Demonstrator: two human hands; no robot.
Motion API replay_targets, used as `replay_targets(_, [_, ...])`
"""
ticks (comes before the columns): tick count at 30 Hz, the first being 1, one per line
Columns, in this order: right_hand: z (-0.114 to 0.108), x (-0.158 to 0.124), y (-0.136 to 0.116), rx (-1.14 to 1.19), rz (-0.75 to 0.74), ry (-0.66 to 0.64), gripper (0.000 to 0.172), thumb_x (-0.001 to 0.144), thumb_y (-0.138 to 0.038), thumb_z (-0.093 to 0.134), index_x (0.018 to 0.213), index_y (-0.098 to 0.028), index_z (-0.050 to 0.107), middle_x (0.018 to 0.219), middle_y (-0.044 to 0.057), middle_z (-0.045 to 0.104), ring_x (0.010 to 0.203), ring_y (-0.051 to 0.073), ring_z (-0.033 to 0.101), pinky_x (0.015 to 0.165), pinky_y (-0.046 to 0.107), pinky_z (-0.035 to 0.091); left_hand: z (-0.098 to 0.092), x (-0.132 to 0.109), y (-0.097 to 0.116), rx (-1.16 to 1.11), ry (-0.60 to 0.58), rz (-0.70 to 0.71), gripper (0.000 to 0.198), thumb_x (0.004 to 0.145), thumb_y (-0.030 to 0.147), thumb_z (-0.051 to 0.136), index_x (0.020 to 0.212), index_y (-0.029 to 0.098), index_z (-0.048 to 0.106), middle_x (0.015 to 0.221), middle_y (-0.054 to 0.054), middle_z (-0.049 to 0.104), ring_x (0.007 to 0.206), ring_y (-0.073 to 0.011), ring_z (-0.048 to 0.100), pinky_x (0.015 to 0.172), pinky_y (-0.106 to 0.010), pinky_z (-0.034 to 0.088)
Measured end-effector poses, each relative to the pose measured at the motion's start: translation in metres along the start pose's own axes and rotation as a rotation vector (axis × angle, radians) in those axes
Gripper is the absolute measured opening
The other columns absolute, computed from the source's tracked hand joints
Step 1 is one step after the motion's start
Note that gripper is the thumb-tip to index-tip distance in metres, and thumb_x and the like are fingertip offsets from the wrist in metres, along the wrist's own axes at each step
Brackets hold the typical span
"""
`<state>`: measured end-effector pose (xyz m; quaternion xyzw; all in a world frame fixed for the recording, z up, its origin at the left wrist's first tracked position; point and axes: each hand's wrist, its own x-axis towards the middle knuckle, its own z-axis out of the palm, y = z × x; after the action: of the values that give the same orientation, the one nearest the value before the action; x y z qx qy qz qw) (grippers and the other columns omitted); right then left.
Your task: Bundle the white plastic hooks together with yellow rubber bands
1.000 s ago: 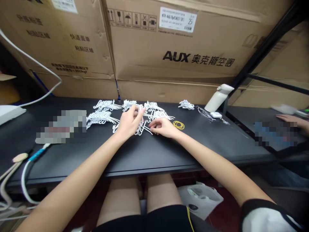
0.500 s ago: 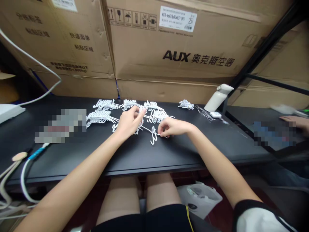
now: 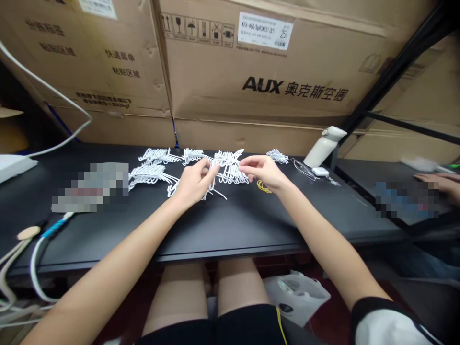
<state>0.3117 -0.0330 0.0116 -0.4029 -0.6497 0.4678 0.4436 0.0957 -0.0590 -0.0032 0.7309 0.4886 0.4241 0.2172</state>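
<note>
My left hand point(image 3: 196, 181) is closed in a pinch around a few white hooks point(image 3: 212, 177), partly hidden by its fingers. My right hand point(image 3: 262, 170) is pinched near the right end of a row of white hooks point(image 3: 233, 175). White hooks also seem to rise from its fingertips, overlapping the row behind. More hooks lie in rows farther left, one cluster point(image 3: 147, 172) beside another group point(image 3: 193, 154). Under my right hand, a coil of yellow bands point(image 3: 264, 187) rests on the black table point(image 3: 230, 227).
A small pile of white hooks point(image 3: 277, 155) lies behind my right hand. Glasses point(image 3: 304, 168), a white earbud case point(image 3: 320, 171) and a white bottle point(image 3: 325, 146) stand to the right. Cardboard boxes point(image 3: 215, 100) wall the back. At far right is another person's hand point(image 3: 436, 182).
My right hand has moved up and away from the table's front, uncovering the yellow bands. The hooks that lay beside it have left that spot. My left hand stays nearly in place.
</note>
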Motion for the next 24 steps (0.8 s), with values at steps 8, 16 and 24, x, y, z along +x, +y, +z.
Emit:
replay_targets(8, [0.0, 0.0, 0.005, -0.098, 0.054, -0.116, 0.023, 0.064, -0.029, 0.077, 0.079, -0.012, 0.072, 0.078, 0.005, 0.068, 0.065, 0.012, 0.059, 0.051, 0.022, 0.047, -0.002, -0.001, 0.002, -0.005, -0.006, -0.005, 0.036, 0.089, 0.052, 0.048, 0.083, 0.018, 0.056, 0.059, 0.001, 0.065, 0.048, -0.0123, 0.054, 0.054, -0.024, 0.039])
replay_targets(16, [0.013, -0.001, 0.016, -0.11, -0.023, -0.234, 0.021, 0.067, -0.03, 0.076, 0.078, -0.013, 0.073, 0.076, 0.004, 0.069, 0.061, 0.012, 0.058, 0.06, 0.027, 0.05, -0.001, -0.001, 0.0, 0.067, -0.02, 0.027, 0.035, 0.088, 0.052, 0.048, 0.078, 0.019, 0.055, 0.051, 0.003, 0.057, 0.046, -0.0122, 0.046, 0.053, -0.025, 0.034])
replay_targets(24, [0.024, -0.003, 0.02, -0.073, -0.144, -0.065, 0.023, 0.068, -0.034, 0.076, 0.079, -0.014, 0.074, 0.082, 0.007, 0.073, 0.078, 0.02, 0.067, 0.074, 0.033, 0.054, 0.0, 0.0, -0.004, 0.032, -0.026, 0.019, 0.036, 0.088, 0.052, 0.047, 0.083, 0.019, 0.059, 0.06, -0.001, 0.065, 0.052, -0.0156, 0.054, 0.054, -0.025, 0.038])
